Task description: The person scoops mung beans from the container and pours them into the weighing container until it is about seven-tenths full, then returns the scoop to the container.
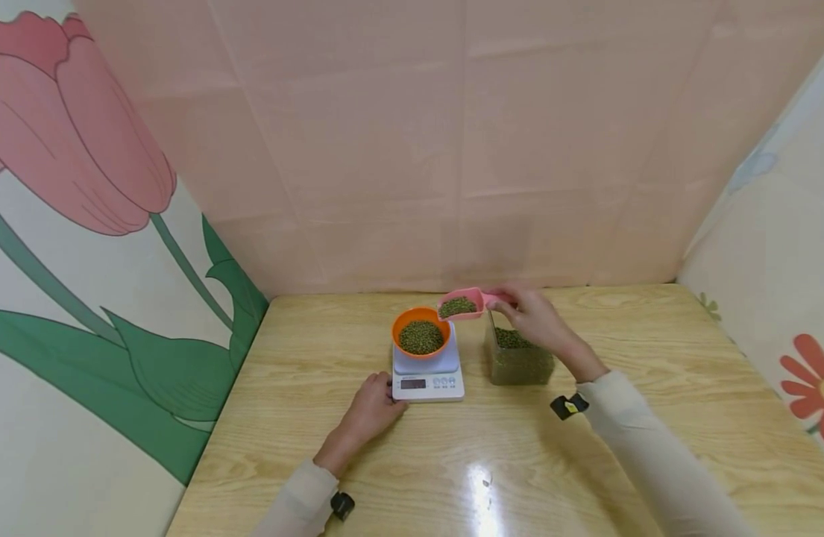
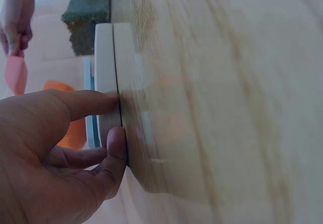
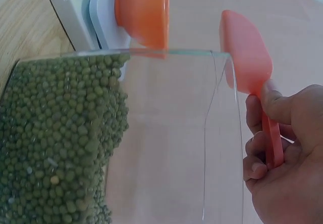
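My right hand [image 1: 538, 321] grips the handle of a pink scoop [image 1: 481, 304], which carries green mung beans [image 1: 458, 306]. In the head view the scoop's mouth is just over the right rim of an orange bowl [image 1: 397, 326]. That bowl holds more mung beans [image 1: 421, 338] and stands on a white kitchen scale [image 1: 428, 394]. At the scale's near left corner, my left hand [image 1: 371, 409] holds its edge between thumb and fingers; the left wrist view shows the fingertips against the scale's side [image 2: 105, 57]. The scale display's digits are too small to read.
A clear square container [image 1: 521, 369] partly filled with mung beans [image 3: 55, 138] stands right of the scale, below my right forearm. The wooden tabletop [image 1: 304, 335] ends at a pink-covered wall [image 1: 358, 186] behind. Painted side walls flank the table.
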Available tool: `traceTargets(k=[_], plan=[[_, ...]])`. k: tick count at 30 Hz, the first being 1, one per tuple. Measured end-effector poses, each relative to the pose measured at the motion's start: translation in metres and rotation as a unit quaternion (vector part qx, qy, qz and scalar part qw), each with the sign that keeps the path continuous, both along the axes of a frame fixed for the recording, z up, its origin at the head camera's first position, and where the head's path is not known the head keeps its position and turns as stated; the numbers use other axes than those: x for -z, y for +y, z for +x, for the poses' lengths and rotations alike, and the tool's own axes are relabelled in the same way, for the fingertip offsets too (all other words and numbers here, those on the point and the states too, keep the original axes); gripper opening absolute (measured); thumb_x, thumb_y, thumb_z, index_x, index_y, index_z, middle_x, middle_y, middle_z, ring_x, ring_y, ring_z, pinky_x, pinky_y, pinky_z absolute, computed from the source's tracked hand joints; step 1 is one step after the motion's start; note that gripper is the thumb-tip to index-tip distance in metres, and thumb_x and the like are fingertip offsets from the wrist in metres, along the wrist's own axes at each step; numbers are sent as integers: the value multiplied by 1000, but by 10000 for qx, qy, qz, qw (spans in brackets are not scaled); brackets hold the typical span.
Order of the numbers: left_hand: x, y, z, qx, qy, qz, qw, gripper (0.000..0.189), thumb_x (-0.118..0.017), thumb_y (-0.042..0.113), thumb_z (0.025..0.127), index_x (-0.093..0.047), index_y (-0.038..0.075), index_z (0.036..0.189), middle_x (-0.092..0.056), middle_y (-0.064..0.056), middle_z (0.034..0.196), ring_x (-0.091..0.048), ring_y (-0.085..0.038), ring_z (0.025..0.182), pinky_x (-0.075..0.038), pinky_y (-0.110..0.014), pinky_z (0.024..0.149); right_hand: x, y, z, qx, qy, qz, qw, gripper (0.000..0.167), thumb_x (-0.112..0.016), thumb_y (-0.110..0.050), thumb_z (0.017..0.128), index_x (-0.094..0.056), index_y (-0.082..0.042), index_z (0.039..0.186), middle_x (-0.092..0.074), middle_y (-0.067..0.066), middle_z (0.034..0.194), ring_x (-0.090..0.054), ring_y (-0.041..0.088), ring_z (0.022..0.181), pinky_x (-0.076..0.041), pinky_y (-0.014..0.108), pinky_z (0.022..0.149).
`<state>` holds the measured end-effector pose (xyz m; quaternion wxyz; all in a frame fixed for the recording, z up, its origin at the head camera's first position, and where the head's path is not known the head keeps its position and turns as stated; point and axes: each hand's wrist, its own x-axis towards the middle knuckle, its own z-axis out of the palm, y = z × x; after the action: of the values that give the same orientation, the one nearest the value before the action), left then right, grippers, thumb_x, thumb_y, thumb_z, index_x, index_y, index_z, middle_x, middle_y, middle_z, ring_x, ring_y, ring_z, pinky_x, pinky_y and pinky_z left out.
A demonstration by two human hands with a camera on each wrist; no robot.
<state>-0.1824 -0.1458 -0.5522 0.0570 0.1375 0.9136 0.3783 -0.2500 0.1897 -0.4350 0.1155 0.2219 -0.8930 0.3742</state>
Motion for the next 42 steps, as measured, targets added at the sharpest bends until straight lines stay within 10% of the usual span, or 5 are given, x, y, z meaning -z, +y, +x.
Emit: traceTargets(k=[42], plan=[[-3, 2, 1, -64, -34, -67, 10000, 39, -83, 15, 92, -63, -7, 118, -59, -10, 99, -58, -14, 85, -52, -22, 70, 1, -24, -4, -259, 318, 913, 9950, 26, -73, -13, 100, -75, -1, 123, -75, 15, 119, -65, 34, 114, -55, 54, 98]])
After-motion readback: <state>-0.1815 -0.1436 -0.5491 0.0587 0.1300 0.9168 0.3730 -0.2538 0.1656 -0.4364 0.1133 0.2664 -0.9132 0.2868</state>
